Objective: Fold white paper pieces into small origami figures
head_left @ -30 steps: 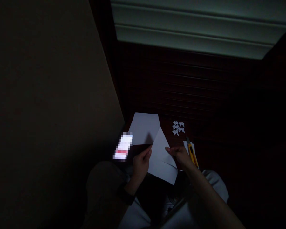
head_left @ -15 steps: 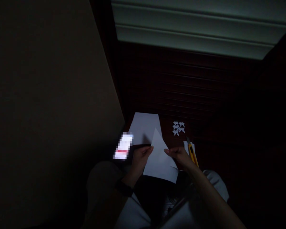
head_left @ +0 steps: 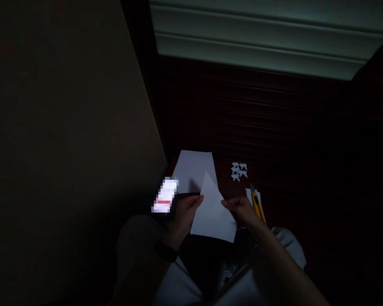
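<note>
In dim light I hold a white sheet of paper between both hands above my lap. My left hand pinches its left edge with thumb and fingers closed. My right hand grips its right edge, fingers curled on the paper. The sheet tapers to a point at the top, and its lower part is folded. Another white sheet lies flat on the dark floor just beyond it.
A lit phone screen lies left of my left hand. Several small folded white paper pieces sit on the dark wooden floor. A yellow utility knife rests on a paper scrap beside my right hand. A wall stands at left.
The held sheet has swung a little to the left and its upper point now stands more upright. Both hands have stayed on its edges.
</note>
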Available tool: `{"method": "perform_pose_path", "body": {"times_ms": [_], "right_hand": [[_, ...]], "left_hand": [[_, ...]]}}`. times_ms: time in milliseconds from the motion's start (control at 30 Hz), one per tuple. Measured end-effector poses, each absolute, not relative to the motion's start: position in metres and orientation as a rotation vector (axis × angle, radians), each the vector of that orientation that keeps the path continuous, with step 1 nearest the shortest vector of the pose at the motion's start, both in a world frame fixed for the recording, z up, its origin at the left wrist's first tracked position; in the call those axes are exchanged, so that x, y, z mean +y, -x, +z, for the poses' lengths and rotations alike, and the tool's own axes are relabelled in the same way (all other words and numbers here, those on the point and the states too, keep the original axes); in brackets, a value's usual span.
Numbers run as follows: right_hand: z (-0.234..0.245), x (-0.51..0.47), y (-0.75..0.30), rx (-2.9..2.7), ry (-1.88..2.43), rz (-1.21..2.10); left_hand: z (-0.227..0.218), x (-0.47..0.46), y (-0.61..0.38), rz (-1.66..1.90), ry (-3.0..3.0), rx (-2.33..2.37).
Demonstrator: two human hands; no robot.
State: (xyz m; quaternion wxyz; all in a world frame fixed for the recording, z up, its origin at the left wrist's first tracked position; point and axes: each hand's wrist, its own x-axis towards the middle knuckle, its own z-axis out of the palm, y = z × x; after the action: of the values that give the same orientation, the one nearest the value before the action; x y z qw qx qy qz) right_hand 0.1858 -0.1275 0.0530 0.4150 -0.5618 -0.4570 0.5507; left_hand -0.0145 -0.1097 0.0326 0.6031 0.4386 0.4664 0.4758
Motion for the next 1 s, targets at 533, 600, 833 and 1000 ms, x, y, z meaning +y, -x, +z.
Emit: {"method": "perform_pose_path", "body": {"times_ms": [533,600,833,1000], "right_hand": [[0.062,-0.133,-0.183,-1.286,1.391,1.456],[0.063,-0.135,-0.183,-1.282,1.386,1.467],[0.06,-0.138,-0.183,-1.263,1.41,1.445],[0.065,-0.14,-0.182,-1.273,1.411,1.456]], "left_hand": [[0.06,-0.083,0.012,1.048,-0.95,1.053],[0.059,-0.081,0.012,1.065,-0.939,1.089],[0.059,-0.08,0.013,1.066,-0.959,1.083],[0.054,-0.078,0.015,1.067,-0.989,1.115]]}}
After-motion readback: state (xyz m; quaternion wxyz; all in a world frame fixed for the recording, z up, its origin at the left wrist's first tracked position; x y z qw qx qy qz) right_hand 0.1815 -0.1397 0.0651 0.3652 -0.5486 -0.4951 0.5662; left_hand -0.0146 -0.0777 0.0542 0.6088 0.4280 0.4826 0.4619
